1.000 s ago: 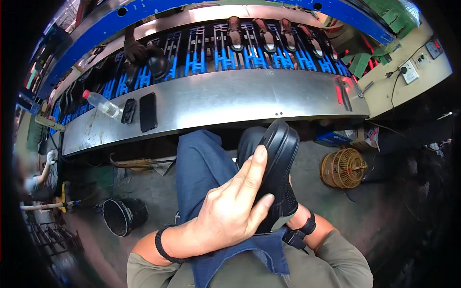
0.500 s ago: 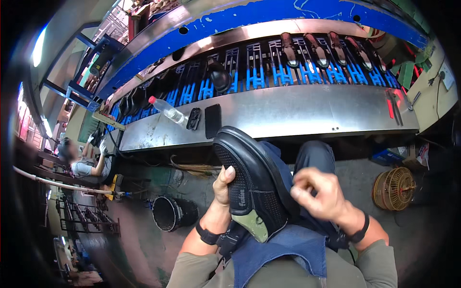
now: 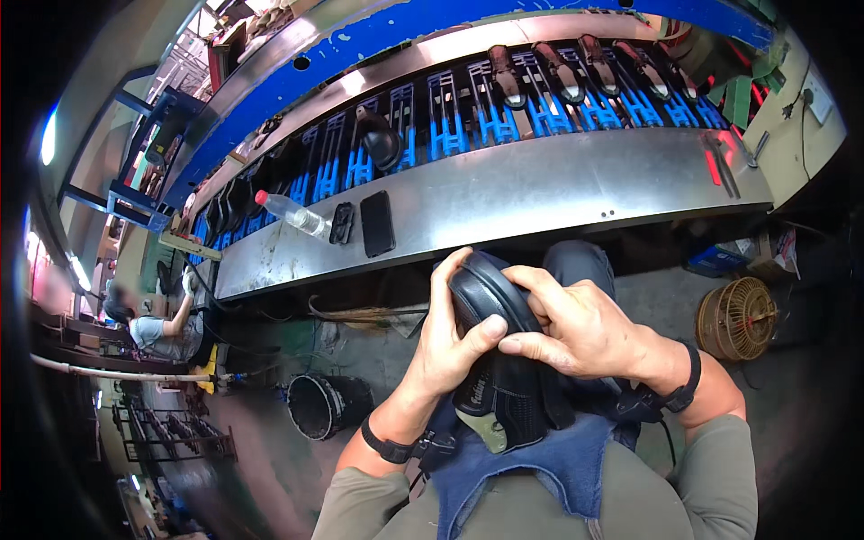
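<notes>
A black shoe with a thick black sole edge and a pale green patch at its heel rests over my lap, its toe pointing away from me. My left hand wraps the toe from the left, fingers at the tip and thumb lying across the upper. From the other side my right hand grips the sole edge near the toe, with its thumb close to the left thumb. The shoe's far side and part of the sole are hidden by my right hand. A blue apron lies under the heel.
A metal bench bears a bottle, a dark case, a phone and red-handled tools. Behind it runs a conveyor with shoes on blue racks. A black bucket and round basket stand on the floor. Another person works at left.
My left hand has slid up to the toe, and my right hand has come in from the right to grip the sole edge. The shoe has tilted; my view has shifted slightly.
</notes>
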`<control>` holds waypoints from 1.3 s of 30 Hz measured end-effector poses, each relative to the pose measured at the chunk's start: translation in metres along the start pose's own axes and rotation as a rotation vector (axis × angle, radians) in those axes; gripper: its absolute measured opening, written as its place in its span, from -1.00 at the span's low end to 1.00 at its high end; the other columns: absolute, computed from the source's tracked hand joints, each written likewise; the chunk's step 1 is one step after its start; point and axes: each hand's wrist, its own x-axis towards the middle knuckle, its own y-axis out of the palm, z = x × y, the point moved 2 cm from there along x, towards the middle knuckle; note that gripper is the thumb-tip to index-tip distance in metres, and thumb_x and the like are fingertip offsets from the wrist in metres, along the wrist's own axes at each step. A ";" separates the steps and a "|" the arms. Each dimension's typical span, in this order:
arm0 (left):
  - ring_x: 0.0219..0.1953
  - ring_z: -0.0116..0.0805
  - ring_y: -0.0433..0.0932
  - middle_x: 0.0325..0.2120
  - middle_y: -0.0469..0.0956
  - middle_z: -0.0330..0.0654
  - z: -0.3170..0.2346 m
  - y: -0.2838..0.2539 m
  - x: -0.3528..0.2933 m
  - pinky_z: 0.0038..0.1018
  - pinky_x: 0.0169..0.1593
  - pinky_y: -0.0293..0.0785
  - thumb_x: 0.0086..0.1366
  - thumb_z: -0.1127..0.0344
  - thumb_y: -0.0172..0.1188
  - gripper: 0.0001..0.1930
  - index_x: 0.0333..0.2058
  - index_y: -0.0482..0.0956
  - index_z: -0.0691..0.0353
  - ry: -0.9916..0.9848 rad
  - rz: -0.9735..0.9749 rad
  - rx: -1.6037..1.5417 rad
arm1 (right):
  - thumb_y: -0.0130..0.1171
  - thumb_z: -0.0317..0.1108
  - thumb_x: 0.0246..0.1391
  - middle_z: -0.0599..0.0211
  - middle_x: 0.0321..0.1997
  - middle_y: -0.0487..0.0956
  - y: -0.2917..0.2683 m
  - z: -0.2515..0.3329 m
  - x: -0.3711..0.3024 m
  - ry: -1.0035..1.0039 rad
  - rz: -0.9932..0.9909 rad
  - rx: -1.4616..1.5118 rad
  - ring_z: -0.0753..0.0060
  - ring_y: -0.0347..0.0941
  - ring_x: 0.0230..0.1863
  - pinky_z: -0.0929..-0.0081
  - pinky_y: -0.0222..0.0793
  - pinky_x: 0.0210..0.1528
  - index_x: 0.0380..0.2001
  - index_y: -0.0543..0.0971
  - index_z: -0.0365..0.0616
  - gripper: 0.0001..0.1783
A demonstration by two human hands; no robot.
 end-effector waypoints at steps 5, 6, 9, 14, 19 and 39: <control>0.17 -0.24 0.35 0.10 0.33 -0.02 -0.010 0.004 -0.003 -0.27 0.28 0.26 0.18 0.00 0.36 -0.09 0.34 0.08 0.26 0.002 -0.093 0.007 | 0.15 -0.34 0.18 0.02 -0.54 0.58 -0.003 -0.012 0.008 -0.004 0.139 0.152 -0.15 0.57 -0.51 0.10 0.45 -0.48 0.13 0.35 -0.22 -0.53; 0.16 -0.25 0.35 0.11 0.32 -0.03 -0.007 0.003 -0.004 -0.30 0.28 0.25 0.17 0.00 0.35 -0.09 0.34 0.08 0.27 0.021 -0.101 -0.008 | 0.07 -0.35 0.22 0.05 -0.53 0.57 -0.002 -0.016 0.009 -0.006 0.151 0.216 -0.11 0.57 -0.49 0.14 0.43 -0.47 0.12 0.37 -0.24 -0.58; 0.18 -0.25 0.33 0.12 0.30 -0.01 0.004 0.001 -0.006 -0.30 0.28 0.24 0.17 -0.02 0.32 -0.11 0.34 0.08 0.25 -0.031 -0.071 -0.118 | 0.03 -0.29 0.28 0.08 -0.55 0.54 0.005 -0.029 0.009 0.045 0.139 0.469 -0.06 0.56 -0.49 0.23 0.40 -0.45 0.10 0.40 -0.26 -0.61; 0.14 -0.28 0.34 0.09 0.31 -0.03 0.013 -0.002 -0.006 -0.31 0.26 0.26 0.17 -0.02 0.32 -0.10 0.35 0.07 0.21 -0.026 -0.121 -0.072 | 0.13 -0.32 0.18 0.02 -0.65 0.50 0.013 -0.004 0.014 -0.104 0.107 -0.017 -0.09 0.53 -0.59 0.13 0.41 -0.53 -0.03 0.39 -0.40 -0.60; 0.07 -0.33 0.39 0.03 0.34 -0.08 0.017 0.000 -0.007 -0.37 0.18 0.37 0.21 -0.01 0.33 -0.11 0.35 0.05 0.22 -0.103 -0.138 -0.180 | 0.27 -0.18 0.09 0.02 -0.70 0.48 0.011 0.001 0.011 -0.069 0.210 -0.126 -0.14 0.52 -0.61 0.07 0.42 -0.54 0.08 0.26 -0.47 -0.32; 0.20 0.03 0.48 0.15 0.46 0.09 0.141 0.001 0.012 0.08 0.23 0.46 0.48 -0.20 -0.09 -0.33 0.26 0.34 0.29 -0.349 0.039 -0.943 | 0.21 -0.52 -0.19 -0.25 0.31 0.32 0.053 0.010 -0.110 0.150 0.108 -0.463 -0.36 0.25 0.32 -0.09 0.26 0.28 0.26 0.43 -0.07 -0.21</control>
